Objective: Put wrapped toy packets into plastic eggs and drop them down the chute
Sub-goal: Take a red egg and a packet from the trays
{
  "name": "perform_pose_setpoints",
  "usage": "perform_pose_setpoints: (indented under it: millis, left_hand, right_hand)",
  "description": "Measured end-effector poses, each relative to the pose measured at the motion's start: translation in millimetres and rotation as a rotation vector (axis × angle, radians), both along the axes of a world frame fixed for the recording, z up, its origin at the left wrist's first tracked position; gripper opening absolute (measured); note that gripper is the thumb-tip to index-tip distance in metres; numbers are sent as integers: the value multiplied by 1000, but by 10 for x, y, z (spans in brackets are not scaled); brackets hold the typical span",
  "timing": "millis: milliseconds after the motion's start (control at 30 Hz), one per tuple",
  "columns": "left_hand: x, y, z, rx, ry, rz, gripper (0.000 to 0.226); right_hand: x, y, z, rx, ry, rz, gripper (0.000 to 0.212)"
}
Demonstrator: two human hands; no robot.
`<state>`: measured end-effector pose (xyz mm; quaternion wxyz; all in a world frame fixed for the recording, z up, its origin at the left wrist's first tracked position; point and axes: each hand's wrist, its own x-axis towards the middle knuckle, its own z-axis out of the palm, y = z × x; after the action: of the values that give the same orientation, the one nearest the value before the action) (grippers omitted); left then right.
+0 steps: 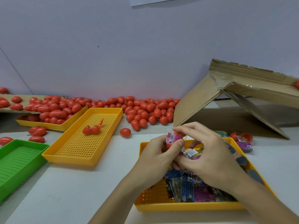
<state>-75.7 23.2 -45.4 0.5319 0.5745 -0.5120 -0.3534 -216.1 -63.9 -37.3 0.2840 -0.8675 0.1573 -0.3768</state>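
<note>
Both hands are working together just above the far edge of the nearest yellow tray point(186, 206), at about five o'clock on the tabletop point(80, 183). The left hand point(155, 157) is gripping a red plastic egg point(171, 143) with its thumb curled over the front, and a pink wrapped toy packet point(171, 136) is sticking out of the egg's top. The right hand point(208, 157) is curling over from the right, its fingertips pinching at the egg's upper edge. Under the hands, the tray is holding a heap of wrapped packets point(191, 188) in blue, purple and green.

At twelve o'clock a big scatter of closed red eggs point(145, 109) is lying along the wall point(113, 46), spilling at ten o'clock into another yellow tray point(48, 126). Between them, at eleven o'clock, a perforated yellow tray point(77, 151) is carrying one opened egg point(91, 130). A green tray point(14, 160) is sitting at nine o'clock. At two o'clock the cardboard chute point(242, 88) is sloping up to the right, with one red egg point(296, 84) showing at its far end. Just beside the chute's foot, an opened egg with a purple packet point(244, 145) is lying on the tabletop.
</note>
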Motion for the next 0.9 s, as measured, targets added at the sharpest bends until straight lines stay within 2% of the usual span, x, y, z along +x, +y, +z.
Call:
perform_pose_setpoints:
  millis: [133, 367, 600, 733, 900]
  left_hand:
    - [-32, -3, 28, -10, 23, -4, 32]
    - [-38, -6, -35, 0, -118, 13, 32]
    - [-34, -12, -34, -17, -36, -7, 39]
    - [-11, -1, -39, -18, 70, 9, 34]
    - [-9, 7, -44, -31, 72, -25, 38]
  right_hand:
    - [3, -8, -10, -55, 4, -35, 44]
    - [-11, -16, 3, -93, 30, -78, 38]
    - [8, 16, 15, -42, -42, -75, 30]
    - [-16, -11, 29, -26, -18, 10, 36]
    - [-6, 5, 12, -28, -8, -17, 38]
